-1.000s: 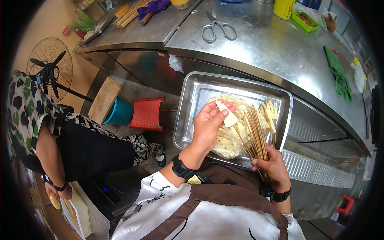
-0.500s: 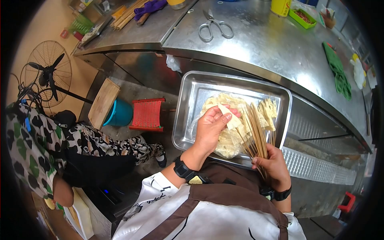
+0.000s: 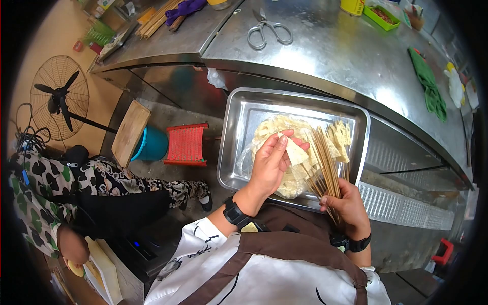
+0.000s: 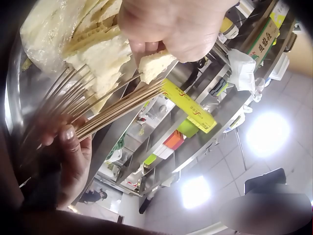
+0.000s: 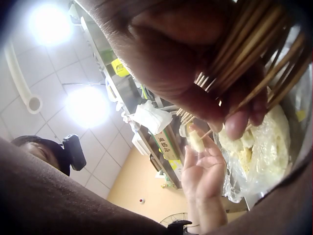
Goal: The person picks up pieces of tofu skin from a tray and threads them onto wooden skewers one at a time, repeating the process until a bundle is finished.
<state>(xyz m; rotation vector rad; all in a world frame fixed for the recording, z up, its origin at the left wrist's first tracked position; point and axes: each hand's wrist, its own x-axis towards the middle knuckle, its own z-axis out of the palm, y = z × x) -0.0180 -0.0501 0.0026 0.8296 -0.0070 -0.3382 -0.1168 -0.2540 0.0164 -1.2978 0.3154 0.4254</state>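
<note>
My left hand [image 3: 269, 165] pinches a pale, flat triangular piece of food [image 3: 296, 153] between thumb and fingers. My right hand [image 3: 351, 206] grips a fanned bundle of thin bamboo skewers [image 3: 330, 173], points facing away from me. In the left wrist view, one skewer's tip reaches the lower edge of the food piece [image 4: 155, 64]. Beneath both hands is a steel tray [image 3: 236, 109] with a plastic bag of similar pale pieces [image 3: 269, 127]. More pieces on skewers [image 3: 341, 136] lie at the tray's right side, partly hidden behind the bundle.
A steel counter [image 3: 315, 48] runs behind the tray, with scissors [image 3: 269, 33], a green cloth [image 3: 428, 84] and a green dish [image 3: 381, 19] on it. To the left are a red stool [image 3: 186, 145], a blue bucket [image 3: 152, 143], a fan [image 3: 60, 99] and another person [image 3: 101, 178].
My left hand has brought the food piece slightly down and right, closer to the skewers, and its thumb has shifted along the piece. My right hand keeps its grip. The other person's posture has changed.
</note>
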